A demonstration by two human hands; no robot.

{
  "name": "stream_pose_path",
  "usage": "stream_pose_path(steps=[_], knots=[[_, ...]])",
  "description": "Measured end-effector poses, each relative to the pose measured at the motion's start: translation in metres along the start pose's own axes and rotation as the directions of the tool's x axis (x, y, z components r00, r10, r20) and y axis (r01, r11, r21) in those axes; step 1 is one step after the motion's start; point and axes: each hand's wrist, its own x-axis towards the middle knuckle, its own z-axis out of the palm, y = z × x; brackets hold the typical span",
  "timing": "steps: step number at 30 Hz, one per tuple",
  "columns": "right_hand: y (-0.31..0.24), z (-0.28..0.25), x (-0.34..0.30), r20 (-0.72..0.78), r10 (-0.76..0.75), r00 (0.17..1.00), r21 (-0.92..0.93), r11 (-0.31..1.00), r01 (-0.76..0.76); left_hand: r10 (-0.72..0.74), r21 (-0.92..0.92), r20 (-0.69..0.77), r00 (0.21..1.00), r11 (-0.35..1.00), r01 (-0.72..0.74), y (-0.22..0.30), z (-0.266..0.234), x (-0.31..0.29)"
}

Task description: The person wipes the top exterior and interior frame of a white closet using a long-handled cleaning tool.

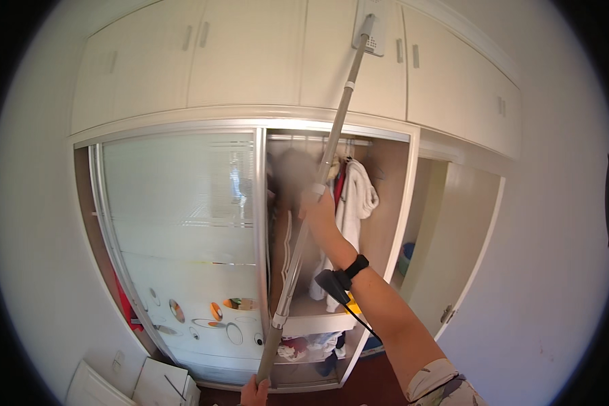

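A long telescopic mop pole (pixel 292 277) runs slantwise from the bottom of the view up to a flat white mop head (pixel 379 34). That head lies against the cream upper cabinet doors (pixel 247 57). My right hand (pixel 317 203) grips the pole around its middle, with the arm stretched upward and a black band with a dark device and cable on the wrist. Lower down, my left hand (pixel 254 392) is closed around the pole's bottom end, partly cut off by the lower edge. A blurry patch hides some of the wardrobe behind the pole.
Below the cabinets stands a wardrobe with a frosted sliding door (pixel 176 196) on the left. Its open side holds hanging clothes, among them a white garment (pixel 355 196). At right is a door (pixel 463 237) standing ajar. A white bedside cabinet (pixel 157 382) sits at lower left.
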Motion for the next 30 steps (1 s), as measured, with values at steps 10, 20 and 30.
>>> stream_pose_path(steps=[10,20,30], knots=[[0.011,0.076,-0.058,0.210,0.144,0.967,-0.039,0.990,-0.139,-0.419,-0.735,0.196,0.887,0.536,0.416,0.046,-0.009,-0.045],[0.002,0.050,-0.059,0.326,0.153,0.933,-0.108,0.986,-0.124,-0.338,-0.832,0.509,0.792,0.044,0.553,0.066,-0.006,-0.060],[-0.022,-0.026,0.012,0.198,0.005,0.980,-0.026,1.000,0.000,0.073,0.023,0.099,0.992,0.997,-0.075,0.050,-0.023,0.014]])
